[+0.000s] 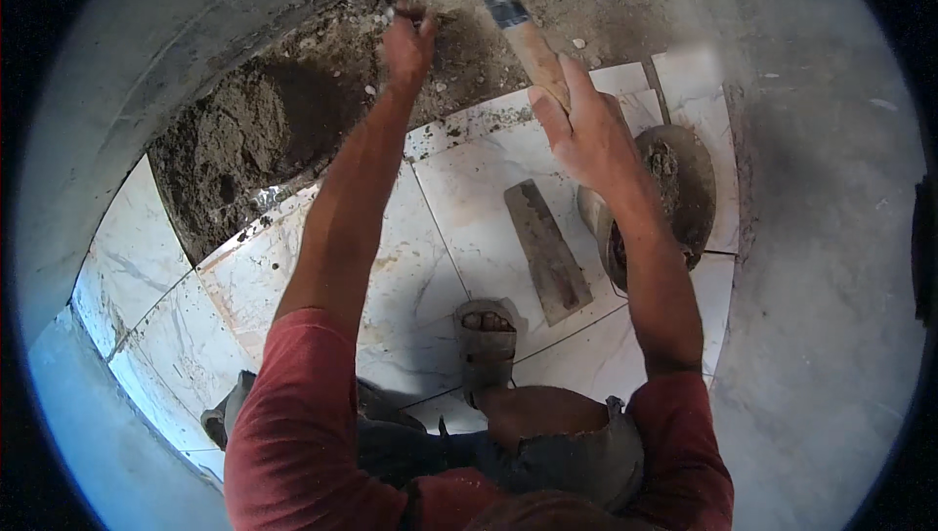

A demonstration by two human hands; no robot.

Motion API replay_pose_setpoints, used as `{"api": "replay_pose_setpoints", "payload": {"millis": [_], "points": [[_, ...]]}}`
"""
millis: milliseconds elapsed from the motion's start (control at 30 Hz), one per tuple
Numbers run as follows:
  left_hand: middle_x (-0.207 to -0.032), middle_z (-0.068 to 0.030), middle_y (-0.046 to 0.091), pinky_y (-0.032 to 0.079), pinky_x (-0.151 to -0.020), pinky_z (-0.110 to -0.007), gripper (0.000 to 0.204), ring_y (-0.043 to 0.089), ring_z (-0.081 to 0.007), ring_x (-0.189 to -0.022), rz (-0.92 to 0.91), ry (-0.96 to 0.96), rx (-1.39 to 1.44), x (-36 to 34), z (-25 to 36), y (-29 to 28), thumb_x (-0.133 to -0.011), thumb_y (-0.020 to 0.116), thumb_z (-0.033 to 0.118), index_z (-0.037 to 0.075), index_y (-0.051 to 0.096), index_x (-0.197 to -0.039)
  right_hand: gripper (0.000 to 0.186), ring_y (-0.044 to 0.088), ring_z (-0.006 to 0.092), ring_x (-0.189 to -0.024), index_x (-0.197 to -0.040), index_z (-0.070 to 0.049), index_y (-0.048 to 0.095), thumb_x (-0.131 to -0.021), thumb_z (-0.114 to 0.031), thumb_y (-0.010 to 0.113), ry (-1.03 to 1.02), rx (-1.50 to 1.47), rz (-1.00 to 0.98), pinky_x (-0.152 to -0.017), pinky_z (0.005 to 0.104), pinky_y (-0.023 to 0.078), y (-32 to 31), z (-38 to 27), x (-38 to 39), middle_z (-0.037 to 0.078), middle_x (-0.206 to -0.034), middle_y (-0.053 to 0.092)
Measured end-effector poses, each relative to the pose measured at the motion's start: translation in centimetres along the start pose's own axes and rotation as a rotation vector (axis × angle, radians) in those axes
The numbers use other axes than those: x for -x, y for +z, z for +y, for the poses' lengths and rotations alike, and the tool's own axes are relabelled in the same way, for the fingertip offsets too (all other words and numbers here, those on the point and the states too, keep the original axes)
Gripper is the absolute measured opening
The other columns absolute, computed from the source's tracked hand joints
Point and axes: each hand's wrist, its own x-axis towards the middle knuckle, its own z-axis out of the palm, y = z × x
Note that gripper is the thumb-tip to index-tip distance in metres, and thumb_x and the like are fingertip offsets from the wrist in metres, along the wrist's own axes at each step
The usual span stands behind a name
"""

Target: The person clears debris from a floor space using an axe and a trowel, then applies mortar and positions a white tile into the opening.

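My right hand (591, 135) is wrapped round the wooden handle of a hammer (535, 52). Black tape binds the handle near the whitish head, which is blurred and raised at the top of the view. Farther left, my left hand (408, 47) reaches over the rough dirt strip (459, 72) by the wall. Its fingers look pinched together; what they hold, if anything, is too small to make out. White marbled floor tiles (469, 179) lie below both hands, with crumbs of mortar along their far edge.
A heap of wet grey mortar (230, 130) lies at the left beside the tiles. A flat grey bar (547, 253) rests on the tiles near my sandalled foot (487, 331). Under my right forearm stands a dirty bucket (699, 179). Concrete walls (831, 189) rise around the tiles.
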Motion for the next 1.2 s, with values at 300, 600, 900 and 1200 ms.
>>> {"api": "replay_pose_setpoints", "payload": {"millis": [300, 600, 900, 1200], "points": [[-0.095, -0.0158, 0.069, 0.048, -0.075, -0.045, 0.033, 0.065, -0.0314, -0.089, 0.305, -0.148, 0.14, 2.4, -0.1, 3.6, -0.088, 0.064, 0.031, 0.002, 0.063, -0.103, 0.049, 0.064, 0.0357, -0.065, -0.129, -0.005, 0.045, -0.085, -0.018, 0.063, -0.885, 0.15, 0.111, -0.058, 0.0458, 0.055, 3.9, -2.5, -2.6, 0.02, -0.076, 0.059], [-0.085, -0.0091, 0.066, 0.048, -0.069, -0.037, 0.032, 0.056, -0.0236, -0.071, 0.198, -0.174, 0.883, 1.6, -4.9, 5.5, -0.092, 0.059, 0.033, 0.002, 0.062, -0.099, 0.025, 0.066, 0.0335, -0.062, -0.112, -0.004, 0.047, -0.091, -0.018, 0.05, -0.618, 0.333, -0.077, -0.055, 0.0477, 0.054, 6.9, -3.5, -2.5, 0.019, -0.072, 0.061], [-0.08, -0.0173, 0.063, 0.044, -0.062, -0.041, 0.037, 0.053, -0.0262, -0.067, 0.42, -0.015, 0.645, 1.2, -4.7, 6.6, -0.091, 0.06, 0.036, -0.001, 0.062, -0.094, 0.029, 0.066, 0.0373, -0.063, -0.113, 0.002, 0.044, -0.092, -0.017, 0.048, -0.34, 0.459, -0.226, -0.055, 0.0466, 0.055, 5.8, -3.7, -5.4, 0.023, -0.078, 0.063], [-0.076, -0.02, 0.066, 0.045, -0.065, -0.044, 0.046, 0.062, -0.0326, -0.069, 0.56, 0.104, -0.029, 1.6, -5.6, 7.0, -0.091, 0.057, 0.042, -0.004, 0.066, -0.086, 0.022, 0.066, 0.0338, -0.061, -0.107, -0.003, 0.052, -0.089, -0.017, 0.05, -0.562, 0.406, -0.182, -0.052, 0.0437, 0.054, 6.5, -4.1, -6.2, 0.018, -0.076, 0.063]]}}
